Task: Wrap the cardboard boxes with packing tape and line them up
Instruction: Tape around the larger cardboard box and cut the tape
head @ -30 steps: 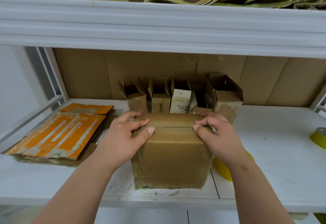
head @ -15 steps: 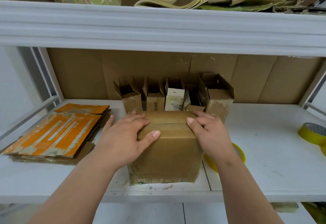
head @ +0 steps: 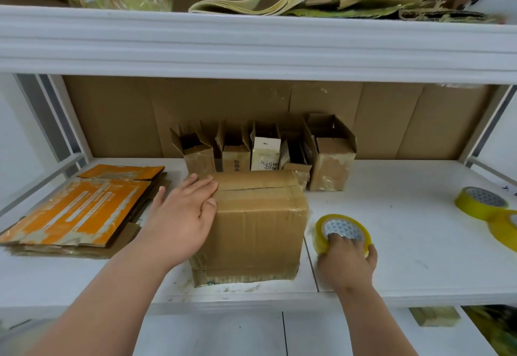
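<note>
At five o'clock the right hand (head: pixel 348 260) is gripping a tape roll (head: pixel 342 232) lying on the shelf (head: pixel 405 243), while the left hand (head: pixel 183 217) is pressing flat, straight fingers on the central cardboard box (head: pixel 254 227), with opened small boxes (head: pixel 263 151) sitting behind at twelve.

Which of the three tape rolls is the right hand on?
The tape roll just right of the big box; the right hand grips it. The other two rolls lie untouched at the shelf's far right.
</note>
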`<state>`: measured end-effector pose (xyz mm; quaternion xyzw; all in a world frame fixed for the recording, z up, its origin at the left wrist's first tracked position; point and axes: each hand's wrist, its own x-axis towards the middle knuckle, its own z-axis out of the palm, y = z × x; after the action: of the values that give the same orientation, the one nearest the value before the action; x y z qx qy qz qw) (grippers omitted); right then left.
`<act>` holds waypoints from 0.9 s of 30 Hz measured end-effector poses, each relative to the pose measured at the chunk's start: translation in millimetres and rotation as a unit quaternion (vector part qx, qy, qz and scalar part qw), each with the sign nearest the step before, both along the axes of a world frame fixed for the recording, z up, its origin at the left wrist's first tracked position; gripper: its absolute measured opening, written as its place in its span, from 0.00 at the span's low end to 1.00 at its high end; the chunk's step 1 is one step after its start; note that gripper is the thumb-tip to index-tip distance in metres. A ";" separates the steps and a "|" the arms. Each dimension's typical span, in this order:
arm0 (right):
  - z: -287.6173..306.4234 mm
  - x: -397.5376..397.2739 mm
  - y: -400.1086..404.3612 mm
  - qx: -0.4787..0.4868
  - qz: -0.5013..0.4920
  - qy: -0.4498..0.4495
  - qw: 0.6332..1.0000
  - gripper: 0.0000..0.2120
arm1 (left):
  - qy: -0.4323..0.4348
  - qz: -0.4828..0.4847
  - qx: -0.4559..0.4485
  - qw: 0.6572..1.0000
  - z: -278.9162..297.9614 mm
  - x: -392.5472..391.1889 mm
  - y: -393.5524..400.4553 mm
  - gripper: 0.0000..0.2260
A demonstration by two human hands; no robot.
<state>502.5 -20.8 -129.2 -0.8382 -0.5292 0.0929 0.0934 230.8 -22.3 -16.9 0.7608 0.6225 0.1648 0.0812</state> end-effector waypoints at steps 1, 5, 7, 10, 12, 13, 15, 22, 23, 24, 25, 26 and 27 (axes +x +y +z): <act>0.0 0.8 -0.2 0.004 -0.003 -0.009 1.000 0.21 | -0.019 0.003 0.003 1.000 -0.4 -0.2 -0.7 0.21; 14.0 8.6 -1.6 0.087 -0.043 0.065 0.993 0.17 | -0.057 0.016 0.011 0.998 2.1 2.9 -1.0 0.13; 32.5 8.8 -5.4 0.158 -0.044 0.139 0.977 0.17 | -0.030 0.020 0.011 0.999 4.7 4.9 0.0 0.13; 62.1 6.3 -12.8 0.275 -0.005 0.245 0.930 0.16 | 0.033 0.024 0.037 0.998 8.0 7.6 3.8 0.17; 80.2 -2.6 -19.4 0.320 0.039 0.251 0.913 0.16 | 0.048 0.022 0.061 0.997 9.5 8.4 5.4 0.16; 88.7 -9.3 -22.3 0.332 0.064 0.243 0.909 0.16 | 0.045 0.017 0.070 0.996 9.8 8.5 6.3 0.16; 105.1 -24.4 -28.2 0.360 0.123 0.217 0.899 0.15 | 0.029 0.005 0.076 0.997 10.7 7.0 8.0 0.15; 130.5 -78.2 -30.9 0.336 0.298 0.086 0.890 0.18 | -0.123 -0.009 -0.003 0.992 21.6 -4.0 6.6 0.11; 131.7 -83.9 -30.0 0.320 0.312 0.073 0.892 0.18 | -0.169 -0.016 -0.022 0.985 21.8 -7.8 7.8 0.10; 133.8 -89.1 -29.9 0.305 0.321 0.058 0.895 0.17 | -0.217 -0.020 -0.039 0.975 21.4 -12.0 8.6 0.08; 134.7 -92.6 -28.8 0.289 0.324 0.045 0.900 0.16 | -0.262 -0.022 -0.052 0.964 21.5 -15.8 8.3 0.08; 135.5 -94.7 -27.6 0.279 0.325 0.036 0.903 0.16 | -0.299 -0.023 -0.062 0.952 21.1 -19.0 8.1 0.10; 136.6 -96.3 -26.5 0.278 0.328 0.034 0.902 0.17 | -0.331 -0.026 -0.068 0.941 20.4 -21.7 7.5 0.11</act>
<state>406.2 -47.3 7.4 -0.5534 -0.7749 -0.0042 0.3053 209.2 -14.8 3.5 0.6719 0.5498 0.3625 0.3389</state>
